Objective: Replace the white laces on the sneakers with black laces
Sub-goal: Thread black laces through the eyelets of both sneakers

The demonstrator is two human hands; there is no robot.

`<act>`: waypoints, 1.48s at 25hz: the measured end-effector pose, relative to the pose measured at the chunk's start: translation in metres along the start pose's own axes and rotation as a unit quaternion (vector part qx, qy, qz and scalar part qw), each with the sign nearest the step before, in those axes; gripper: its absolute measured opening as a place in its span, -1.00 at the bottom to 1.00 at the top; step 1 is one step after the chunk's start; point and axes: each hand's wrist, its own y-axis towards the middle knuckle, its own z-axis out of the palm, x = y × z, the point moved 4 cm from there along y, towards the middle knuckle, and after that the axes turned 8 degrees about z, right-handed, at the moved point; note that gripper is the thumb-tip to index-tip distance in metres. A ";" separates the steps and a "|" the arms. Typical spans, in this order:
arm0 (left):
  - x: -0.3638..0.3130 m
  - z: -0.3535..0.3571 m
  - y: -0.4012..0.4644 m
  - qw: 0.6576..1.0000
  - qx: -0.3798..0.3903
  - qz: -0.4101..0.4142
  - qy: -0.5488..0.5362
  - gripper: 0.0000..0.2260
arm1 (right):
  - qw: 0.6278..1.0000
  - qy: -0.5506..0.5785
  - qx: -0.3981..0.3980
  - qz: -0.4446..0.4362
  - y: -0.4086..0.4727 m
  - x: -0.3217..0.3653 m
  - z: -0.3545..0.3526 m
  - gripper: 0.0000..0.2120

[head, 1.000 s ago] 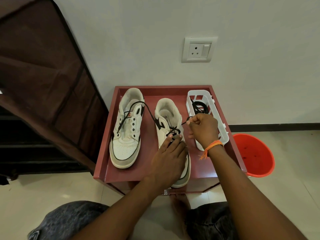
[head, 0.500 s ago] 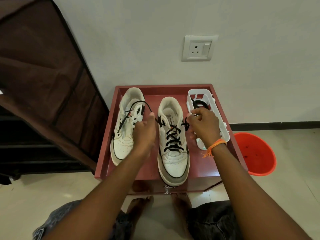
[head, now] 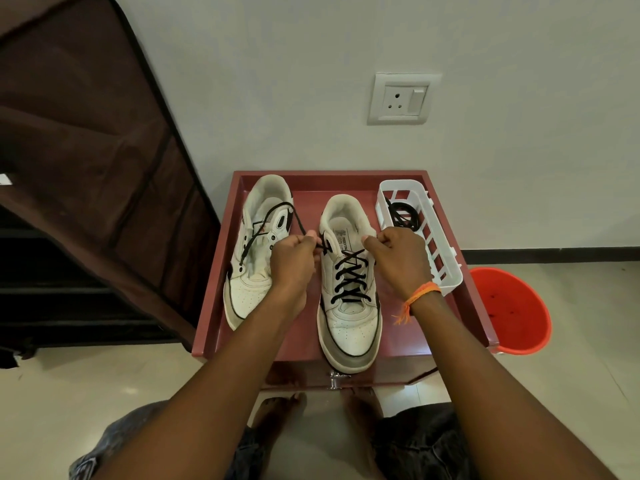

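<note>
Overhanging tray edge (head: 346, 355): sneaker toe (head: 349, 344)

Room bkgd: plain wall, tiled floor, low red table.

Wall (head: 346, 46) off-white, w/ white socket plate (head: 401, 98); dark skirting (head: 550, 254) at base. Floor (head: 588, 393) pale glossy tile, soft reflections. Red-brown table (head: 308, 188), raised rim, against wall. Brown fabric wardrobe cover (head: 86, 150) to its left; orange bucket (head: 512, 310) on floor at right.

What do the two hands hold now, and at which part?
Each hand pinches one free end of the black lace near the top eyelets of the right sneaker: left hand the left end, right hand the right end.
</note>
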 end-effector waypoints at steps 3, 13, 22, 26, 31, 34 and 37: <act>-0.025 0.000 -0.010 0.996 0.010 0.091 0.023 -0.68 | 0.999 0.040 -0.018 0.012 -0.006 0.005 -0.002 -0.63; -0.052 0.015 -0.058 0.864 0.344 0.229 0.287 -0.73 | 0.893 0.297 0.312 0.129 -0.029 0.044 -0.005 -0.56; -0.026 -0.044 -0.016 0.894 0.306 0.093 0.312 -0.84 | 0.825 0.472 0.101 0.294 0.008 -0.014 -0.043 -0.72; -0.032 -0.031 -0.020 0.896 0.313 0.131 0.286 -0.86 | 0.924 0.300 0.150 0.184 -0.002 0.001 -0.040 -0.83; -0.052 -0.021 -0.029 0.921 0.280 0.202 0.182 -0.86 | 0.961 0.069 0.236 -0.125 -0.024 0.038 -0.018 -0.83; -0.055 -0.025 -0.025 0.927 0.271 0.207 0.154 -0.84 | 0.956 0.049 0.249 -0.149 -0.023 0.039 -0.017 -0.80; -0.054 -0.033 -0.017 0.935 0.232 0.212 0.167 -0.83 | 0.947 0.109 0.294 -0.072 -0.021 0.031 -0.030 -0.77</act>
